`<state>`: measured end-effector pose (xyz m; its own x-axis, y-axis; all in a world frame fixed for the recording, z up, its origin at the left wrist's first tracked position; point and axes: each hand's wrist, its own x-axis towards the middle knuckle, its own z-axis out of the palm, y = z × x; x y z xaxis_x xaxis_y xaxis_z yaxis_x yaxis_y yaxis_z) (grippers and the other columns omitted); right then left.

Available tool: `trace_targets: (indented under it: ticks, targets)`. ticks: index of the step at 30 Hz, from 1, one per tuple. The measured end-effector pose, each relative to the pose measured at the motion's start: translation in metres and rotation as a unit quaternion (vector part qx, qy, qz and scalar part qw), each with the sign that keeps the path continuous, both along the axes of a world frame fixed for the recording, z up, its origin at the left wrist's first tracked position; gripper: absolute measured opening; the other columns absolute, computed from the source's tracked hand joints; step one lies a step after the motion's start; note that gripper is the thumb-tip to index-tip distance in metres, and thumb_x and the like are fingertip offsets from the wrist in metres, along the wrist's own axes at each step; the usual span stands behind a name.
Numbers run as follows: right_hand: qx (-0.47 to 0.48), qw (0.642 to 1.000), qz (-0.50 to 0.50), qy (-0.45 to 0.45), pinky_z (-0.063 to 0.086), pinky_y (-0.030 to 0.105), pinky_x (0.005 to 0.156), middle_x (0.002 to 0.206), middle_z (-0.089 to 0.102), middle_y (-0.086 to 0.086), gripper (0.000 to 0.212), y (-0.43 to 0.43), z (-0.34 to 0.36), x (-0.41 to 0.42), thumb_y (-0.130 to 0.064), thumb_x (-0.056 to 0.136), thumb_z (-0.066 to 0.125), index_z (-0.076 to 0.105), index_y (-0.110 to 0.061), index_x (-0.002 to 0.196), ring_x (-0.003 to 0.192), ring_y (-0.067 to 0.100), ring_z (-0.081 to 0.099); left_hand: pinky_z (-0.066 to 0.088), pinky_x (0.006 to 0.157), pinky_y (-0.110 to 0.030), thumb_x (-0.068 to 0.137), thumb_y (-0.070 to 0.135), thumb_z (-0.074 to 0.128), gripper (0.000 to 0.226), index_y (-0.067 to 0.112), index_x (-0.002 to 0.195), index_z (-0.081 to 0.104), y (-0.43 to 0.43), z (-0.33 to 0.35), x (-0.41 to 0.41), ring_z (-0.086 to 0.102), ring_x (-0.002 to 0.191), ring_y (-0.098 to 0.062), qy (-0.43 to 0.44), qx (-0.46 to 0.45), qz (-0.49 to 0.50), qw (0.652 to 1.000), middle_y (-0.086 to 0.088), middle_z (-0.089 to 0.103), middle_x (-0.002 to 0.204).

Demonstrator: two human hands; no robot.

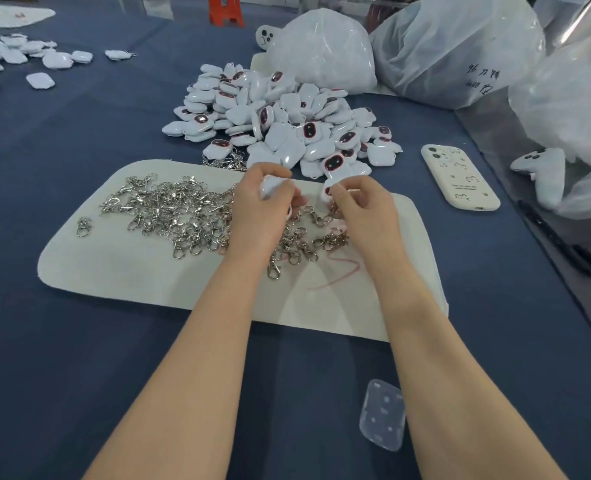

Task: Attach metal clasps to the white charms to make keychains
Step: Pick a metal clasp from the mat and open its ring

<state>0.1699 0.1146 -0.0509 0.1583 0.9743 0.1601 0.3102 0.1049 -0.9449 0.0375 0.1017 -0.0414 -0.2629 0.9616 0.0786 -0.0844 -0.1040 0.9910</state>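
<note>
Our hands hang close together, not touching, just above the far edge of the pale mat (pixel 121 271) on the blue surface (pixel 62 358). The left hand (pixel 261 206) has its fingers curled round a white charm (pixel 272 186). Most of it is buried in the grip, so we cannot tell how its long axis runs or which way its loop points. The right hand (pixel 361 206) pinches a second charm (pixel 328 188) between thumb and fingertips, with its dark face peeping out towards the left hand. We cannot make out whether a clasp already hangs from either charm.

What matters next is where the metal clasps (pixel 169 209) lie. The bulk is spread on the mat to the outer side of the left hand, and a thinner scatter runs beneath both hands and between the wrists. The left hand is nearer the main pile, but the closest loose clasps lie straight below, a short drop for either hand. The heap of charms (pixel 280 123) lies just beyond our fingertips, on the side away from us.

We judge that one hand must free some fingers to pick up a clasp, and the right hand's lighter pinch looks the easier to spare. The clasps lie tangled, so lifting one may drag its neighbours along. A phone (pixel 460 178) lies well off to the outer side of the right hand.
</note>
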Motion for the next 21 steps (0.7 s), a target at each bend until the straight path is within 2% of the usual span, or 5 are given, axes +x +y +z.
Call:
trace_targets:
  ticks: [4,7,10,14,21]
  targets:
    - [-0.049,0.990,0.068,0.117,0.042,0.015,0.055,0.069,0.066,-0.002,0.014,-0.003,0.006,0.002,-0.017,0.092,0.060,0.064,-0.020,0.079,0.055,0.001,0.054,0.051,0.059,-0.012,0.085,0.018,0.067,0.014,0.031,0.080,0.064,-0.002,-0.001,-0.001,0.062,0.061,0.001,0.099,-0.011,-0.075,0.992,0.009,0.068,0.083]
    - [-0.034,0.991,0.096,0.086,0.047,0.018,0.061,0.068,0.066,-0.003,0.017,-0.002,0.008,0.001,-0.009,0.092,0.057,0.068,-0.018,0.082,0.059,0.003,0.056,0.052,0.068,-0.019,0.083,0.021,0.071,0.009,0.028,0.079,0.065,-0.001,-0.003,0.002,0.060,0.063,-0.001,0.142,0.005,-0.086,0.986,0.011,0.065,0.076]
    - [-0.037,0.991,0.117,0.049,0.049,0.017,0.063,0.070,0.067,-0.002,0.020,-0.001,0.012,0.002,-0.001,0.090,0.057,0.067,-0.017,0.083,0.060,0.003,0.058,0.053,0.074,-0.032,0.084,0.014,0.068,0.016,0.026,0.075,0.063,0.003,-0.004,0.002,0.065,0.073,-0.019,0.199,0.001,-0.064,0.978,0.005,0.064,0.075]
    - [-0.040,0.992,0.118,-0.004,0.051,0.027,0.076,0.087,0.070,0.010,0.015,0.000,0.012,0.000,-0.002,0.089,0.058,0.066,-0.014,0.093,0.075,0.013,0.062,0.051,0.060,-0.027,0.086,0.012,0.065,0.024,0.028,0.069,0.060,0.006,-0.007,0.002,0.065,0.060,-0.013,0.214,-0.008,-0.055,0.975,0.005,0.063,0.065]
    - [-0.002,0.994,0.089,-0.059,0.048,0.023,0.082,0.090,0.064,-0.009,0.020,0.001,0.011,-0.004,-0.002,0.090,0.054,0.063,-0.019,0.094,0.088,0.012,0.060,0.052,0.064,-0.031,0.083,0.016,0.065,0.020,0.028,0.068,0.060,0.007,-0.008,0.002,0.069,0.068,-0.021,0.195,-0.017,-0.039,0.980,0.004,0.063,0.061]
